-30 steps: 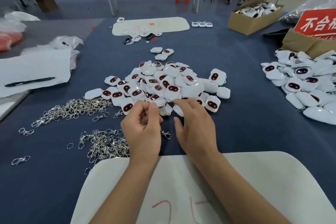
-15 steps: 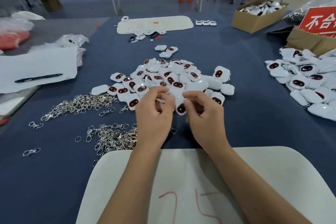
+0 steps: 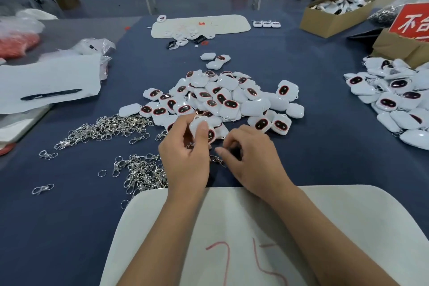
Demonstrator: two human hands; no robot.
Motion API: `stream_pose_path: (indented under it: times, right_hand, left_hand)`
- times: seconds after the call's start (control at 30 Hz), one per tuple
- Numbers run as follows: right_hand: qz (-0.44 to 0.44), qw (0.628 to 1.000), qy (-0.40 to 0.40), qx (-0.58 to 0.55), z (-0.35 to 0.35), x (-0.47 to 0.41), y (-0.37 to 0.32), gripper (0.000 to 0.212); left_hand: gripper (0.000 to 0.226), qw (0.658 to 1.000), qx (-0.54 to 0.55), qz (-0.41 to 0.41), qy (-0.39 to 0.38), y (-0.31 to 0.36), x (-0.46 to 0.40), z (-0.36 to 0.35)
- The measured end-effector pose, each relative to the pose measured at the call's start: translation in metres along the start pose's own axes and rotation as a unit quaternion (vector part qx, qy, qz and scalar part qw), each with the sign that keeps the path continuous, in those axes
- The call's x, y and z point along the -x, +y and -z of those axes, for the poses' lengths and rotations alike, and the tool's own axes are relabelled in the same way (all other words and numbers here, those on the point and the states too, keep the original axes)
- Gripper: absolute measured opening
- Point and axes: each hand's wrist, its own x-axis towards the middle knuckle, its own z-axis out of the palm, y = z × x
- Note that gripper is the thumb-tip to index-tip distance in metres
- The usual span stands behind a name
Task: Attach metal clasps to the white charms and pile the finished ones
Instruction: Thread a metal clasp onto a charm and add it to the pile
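Note:
A heap of white charms (image 3: 222,97) with dark oval faces lies in the middle of the blue table. My left hand (image 3: 185,162) holds one white charm (image 3: 199,123) between thumb and fingers, just in front of the heap. My right hand (image 3: 250,160) is curled beside it, fingertips pinched near a metal clasp (image 3: 217,160) that lies between the two hands; whether the fingers grip it I cannot tell. Loose metal clasps (image 3: 104,127) sprawl to the left, with a second cluster of clasps (image 3: 141,174) close to my left wrist. Another pile of charms (image 3: 394,100) sits at the right.
A white board (image 3: 348,227) marked with red digits lies under my forearms. A paper sheet with a black pen (image 3: 51,95) is at the left. Cardboard boxes (image 3: 334,18) and a red sign (image 3: 413,23) stand at the back right. A second white board (image 3: 199,25) lies far back.
My left hand has lifted a charm off the front of the heap and turned it. My right hand has dropped lower, toward the clasp on the table.

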Motion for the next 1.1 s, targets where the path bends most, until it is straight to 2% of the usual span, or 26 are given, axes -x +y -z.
stream_pose_path:
  times: [0.1, 0.2, 0.27, 0.37, 0.5, 0.7, 0.87, 1.0, 1.1]
  right_hand:
    - [0.028, 0.997, -0.045, 0.05, 0.0, 0.004, -0.004, 0.023]
    - [0.048, 0.995, -0.056, 0.06, 0.002, 0.005, -0.007, 0.016]
    - [0.031, 0.997, -0.05, 0.049, 0.001, 0.004, -0.007, 0.015]
    - [-0.063, 0.995, -0.01, -0.075, 0.004, 0.0, -0.002, 0.014]
    - [-0.112, 0.95, 0.049, -0.289, 0.012, -0.001, 0.008, 0.014]
    - [-0.13, 0.913, 0.106, -0.371, 0.016, 0.003, 0.014, 0.017]
    - [-0.123, 0.918, 0.111, -0.361, 0.018, 0.002, 0.017, 0.021]
    - [-0.106, 0.928, 0.103, -0.342, 0.022, 0.002, 0.02, 0.022]
    - [-0.07, 0.943, 0.093, -0.311, 0.025, 0.002, 0.02, 0.025]
  left_hand:
    - [0.008, 0.999, 0.047, 0.018, -0.011, 0.003, 0.006, 0.005]
    - [0.009, 0.997, 0.068, 0.038, -0.028, 0.001, 0.01, 0.011]
    - [0.011, 0.997, 0.061, 0.036, -0.029, -0.001, 0.01, 0.013]
    - [0.014, 0.999, 0.032, 0.016, -0.018, 0.001, 0.006, 0.005]
    - [0.011, 0.999, 0.037, 0.006, -0.022, 0.007, 0.002, -0.02]
    - [0.008, 0.99, 0.086, 0.04, -0.105, 0.006, 0.005, -0.028]
    - [0.019, 0.98, 0.097, 0.056, -0.164, 0.006, 0.003, -0.028]
    - [0.028, 0.985, 0.024, 0.031, -0.171, 0.005, 0.002, -0.03]
    - [0.026, 0.984, 0.029, 0.048, -0.17, 0.006, 0.001, -0.029]
